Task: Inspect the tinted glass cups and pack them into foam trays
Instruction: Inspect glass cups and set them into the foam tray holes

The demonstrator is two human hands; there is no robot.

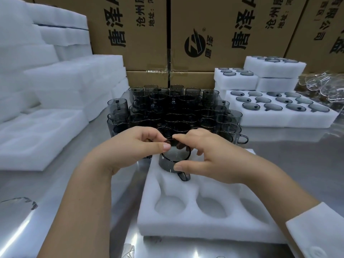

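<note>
A grey tinted glass cup (176, 155) with a handle sits at the far end of the white foam tray (188, 218) in front of me, its handle pointing toward me. My left hand (137, 144) pinches the cup's rim on the left. My right hand (206, 155) holds the rim from the right, with the thumb on the near side and a finger on the far edge. The tray's nearer pockets hold nothing. Behind my hands stands a dense cluster of several more tinted cups (175, 110).
Filled foam trays (279, 116) lie stacked at the right, with clear glassware (323, 88) beyond them. Empty foam trays (41, 135) and foam stacks are at the left. Cardboard boxes (214, 34) form a wall at the back. The table (297, 157) is shiny metal.
</note>
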